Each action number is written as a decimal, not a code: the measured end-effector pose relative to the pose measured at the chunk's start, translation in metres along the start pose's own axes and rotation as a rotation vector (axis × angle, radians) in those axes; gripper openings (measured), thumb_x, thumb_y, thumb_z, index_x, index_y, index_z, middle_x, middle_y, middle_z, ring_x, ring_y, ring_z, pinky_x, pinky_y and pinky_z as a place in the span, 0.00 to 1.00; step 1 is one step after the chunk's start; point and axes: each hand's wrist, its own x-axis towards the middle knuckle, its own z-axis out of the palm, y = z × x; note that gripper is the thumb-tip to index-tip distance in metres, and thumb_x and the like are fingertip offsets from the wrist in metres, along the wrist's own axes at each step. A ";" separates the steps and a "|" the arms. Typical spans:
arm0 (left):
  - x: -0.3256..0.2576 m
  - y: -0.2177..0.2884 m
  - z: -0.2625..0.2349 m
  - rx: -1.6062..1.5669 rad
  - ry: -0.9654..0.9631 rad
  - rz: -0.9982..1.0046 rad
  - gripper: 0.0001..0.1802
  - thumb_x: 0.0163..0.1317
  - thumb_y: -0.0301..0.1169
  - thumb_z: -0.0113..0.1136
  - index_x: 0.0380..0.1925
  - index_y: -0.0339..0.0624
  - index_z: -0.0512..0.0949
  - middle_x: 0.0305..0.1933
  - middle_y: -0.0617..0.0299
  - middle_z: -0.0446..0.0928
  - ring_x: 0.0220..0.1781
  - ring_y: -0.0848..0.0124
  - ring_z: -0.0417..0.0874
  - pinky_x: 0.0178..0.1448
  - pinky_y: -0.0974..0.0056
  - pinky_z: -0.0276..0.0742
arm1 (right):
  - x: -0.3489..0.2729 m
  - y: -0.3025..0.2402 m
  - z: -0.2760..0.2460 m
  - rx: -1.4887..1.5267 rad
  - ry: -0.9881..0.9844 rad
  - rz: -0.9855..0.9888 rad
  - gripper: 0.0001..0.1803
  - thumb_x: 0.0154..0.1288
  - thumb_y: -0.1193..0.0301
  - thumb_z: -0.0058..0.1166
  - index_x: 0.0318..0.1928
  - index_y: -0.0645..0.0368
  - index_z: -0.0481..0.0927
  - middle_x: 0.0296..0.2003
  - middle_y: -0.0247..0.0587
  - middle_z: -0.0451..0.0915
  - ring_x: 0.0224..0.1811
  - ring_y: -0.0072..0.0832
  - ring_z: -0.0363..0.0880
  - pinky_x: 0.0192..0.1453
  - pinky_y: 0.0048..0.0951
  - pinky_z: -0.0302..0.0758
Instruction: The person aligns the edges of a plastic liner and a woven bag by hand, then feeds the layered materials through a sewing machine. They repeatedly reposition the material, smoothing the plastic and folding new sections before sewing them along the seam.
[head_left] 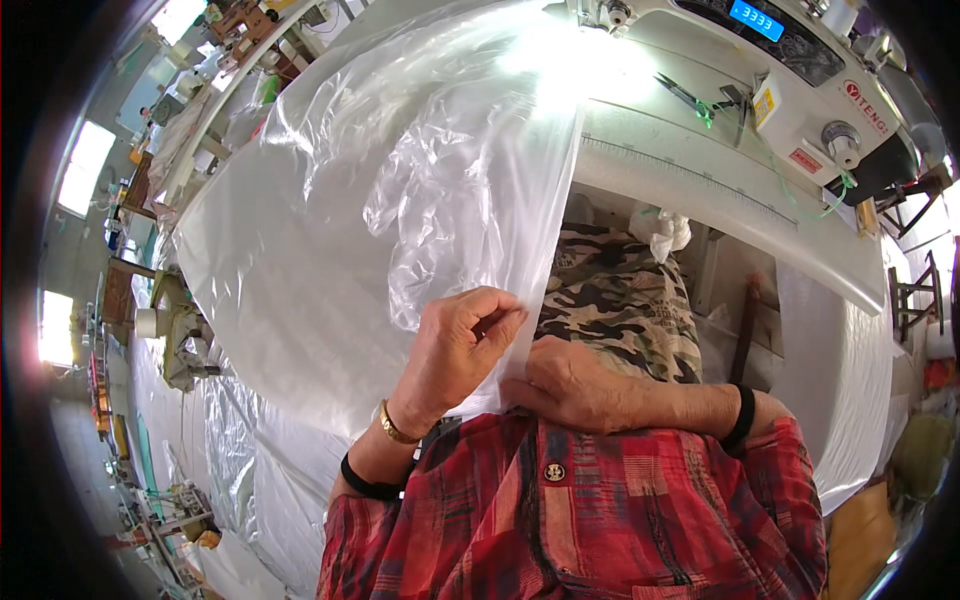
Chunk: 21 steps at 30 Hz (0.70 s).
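A large clear plastic sheet [310, 270] spreads from the sewing machine [800, 110] across the table and down toward my lap. Its right edge runs straight down from under the machine's bright lamp to my hands. My left hand [465, 345] is closed in a pinch on the sheet near that edge, thumb against curled fingers. Just right of it and closer to my body, my right hand [572, 382] is closed on the same edge, its fingertips partly covered by the plastic. Crumpled folds lie in the sheet beyond my left hand.
Snips [685, 97] with green thread lie on the machine table [640, 150], whose front edge carries a ruler scale. Camouflage cloth [625, 300] covers my lap. A white plastic roll or stack [835, 370] stands at right. Another machine [180, 335] is at far left.
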 end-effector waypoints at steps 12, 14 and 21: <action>-0.005 0.006 -0.010 0.141 -0.068 -0.060 0.08 0.62 0.29 0.63 0.31 0.35 0.76 0.21 0.50 0.73 0.20 0.60 0.74 0.26 0.61 0.67 | 0.019 0.002 0.008 -0.306 -0.213 -0.392 0.11 0.62 0.65 0.56 0.29 0.60 0.77 0.23 0.47 0.77 0.28 0.44 0.79 0.34 0.43 0.74; -0.004 0.007 -0.015 0.257 0.057 -0.060 0.08 0.61 0.28 0.63 0.29 0.35 0.75 0.21 0.50 0.73 0.21 0.56 0.75 0.27 0.60 0.68 | 0.023 0.012 -0.002 -0.336 -0.188 -0.517 0.11 0.62 0.65 0.56 0.30 0.59 0.78 0.23 0.46 0.77 0.29 0.43 0.80 0.34 0.43 0.75; 0.005 0.054 -0.062 0.740 0.214 0.293 0.09 0.58 0.22 0.59 0.40 0.38 0.77 0.25 0.52 0.76 0.26 0.54 0.79 0.30 0.56 0.72 | 0.091 0.067 -0.044 -0.108 0.478 0.311 0.09 0.67 0.70 0.52 0.44 0.60 0.78 0.34 0.48 0.82 0.34 0.41 0.82 0.38 0.38 0.76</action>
